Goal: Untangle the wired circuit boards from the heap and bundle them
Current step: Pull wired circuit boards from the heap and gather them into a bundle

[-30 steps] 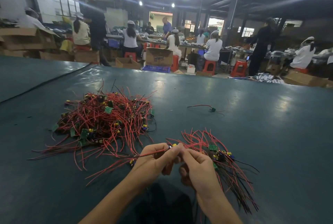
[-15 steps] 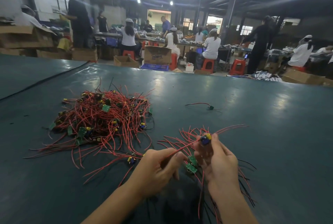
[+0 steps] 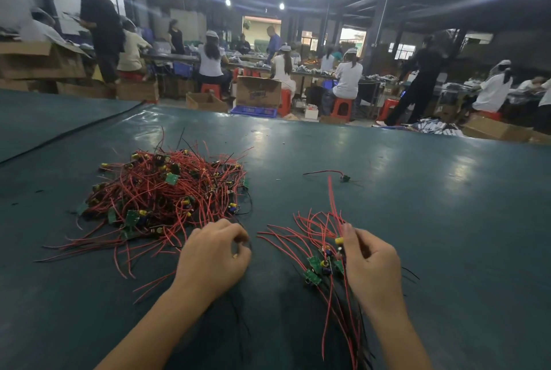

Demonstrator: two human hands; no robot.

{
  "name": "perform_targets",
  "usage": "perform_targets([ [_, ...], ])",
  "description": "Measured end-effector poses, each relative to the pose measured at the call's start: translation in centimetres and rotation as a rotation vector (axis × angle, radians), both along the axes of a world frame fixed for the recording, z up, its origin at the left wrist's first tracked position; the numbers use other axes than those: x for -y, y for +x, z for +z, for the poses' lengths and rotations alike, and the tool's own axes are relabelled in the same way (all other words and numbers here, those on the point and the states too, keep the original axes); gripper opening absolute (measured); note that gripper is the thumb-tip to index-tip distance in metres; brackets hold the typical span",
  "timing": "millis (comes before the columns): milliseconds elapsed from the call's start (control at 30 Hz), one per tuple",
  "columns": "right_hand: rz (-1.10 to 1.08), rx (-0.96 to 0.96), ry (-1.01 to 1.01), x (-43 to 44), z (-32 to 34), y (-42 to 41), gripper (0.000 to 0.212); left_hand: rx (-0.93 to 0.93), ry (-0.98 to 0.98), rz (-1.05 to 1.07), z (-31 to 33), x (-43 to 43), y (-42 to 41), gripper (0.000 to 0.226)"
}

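the dark teal table (image 3: 417, 220) runs wide. its far edge crosses the view behind the work, and open surface stretches over the right half and between the two piles, which leaves room to move there. a dark seam (image 3: 74, 131) cuts diagonally over the far left corner.

the heap (image 3: 167, 193) of red-wired green circuit boards sits left of centre, with loose wire ends straggling toward the near edge. the left hand (image 3: 214, 253) rests at the heap's near right fringe, knuckles up and fingers (image 3: 235, 232) curled under. whether they pinch a wire cannot be told. apart to the right, the right hand (image 3: 372, 265) grips the bundle (image 3: 316, 271), thumb and fingers closed on a cluster of boards. its red wires fan up and away, and red and black leads trail down toward the near edge. one stray board (image 3: 344, 178) with a red wire lies alone farther out, apart from both piles.

beyond the far edge stand an open carton (image 3: 205, 101), a taller cardboard box (image 3: 258, 92) and a blue crate (image 3: 253, 110); their contents do not show. red stools (image 3: 341, 107) and seated workers (image 3: 347, 77) at long benches fill the hall behind, and more cartons (image 3: 38, 59) are stacked at the far left.
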State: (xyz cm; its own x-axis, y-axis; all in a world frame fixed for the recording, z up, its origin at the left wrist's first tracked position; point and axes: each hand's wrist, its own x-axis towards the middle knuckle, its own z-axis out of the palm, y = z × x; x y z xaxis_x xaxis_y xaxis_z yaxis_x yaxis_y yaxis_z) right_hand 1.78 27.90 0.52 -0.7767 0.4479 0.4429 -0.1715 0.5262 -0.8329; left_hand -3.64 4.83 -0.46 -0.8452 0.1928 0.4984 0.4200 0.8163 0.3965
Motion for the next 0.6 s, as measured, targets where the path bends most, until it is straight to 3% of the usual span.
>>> perform_targets([
  [133,-0.04,0.077,0.147,0.1,-0.2,0.3,0.026,0.179,-0.166,0.156,-0.1,1.1,-0.8,0.02],
  [333,-0.131,0.23,0.283,0.4,-0.4,0.7,0.046,0.219,-0.177,0.158,-0.1,0.5,-0.5,0.023],
  [433,-0.152,0.237,0.309,0.4,-0.2,0.9,0.05,0.262,-0.106,0.132,0.2,0.3,-0.4,0.022],
  [600,-0.129,0.15,0.269,1.1,-0.1,0.7,0.042,0.233,-0.239,0.045,-0.1,-0.3,0.3,0.024],
])
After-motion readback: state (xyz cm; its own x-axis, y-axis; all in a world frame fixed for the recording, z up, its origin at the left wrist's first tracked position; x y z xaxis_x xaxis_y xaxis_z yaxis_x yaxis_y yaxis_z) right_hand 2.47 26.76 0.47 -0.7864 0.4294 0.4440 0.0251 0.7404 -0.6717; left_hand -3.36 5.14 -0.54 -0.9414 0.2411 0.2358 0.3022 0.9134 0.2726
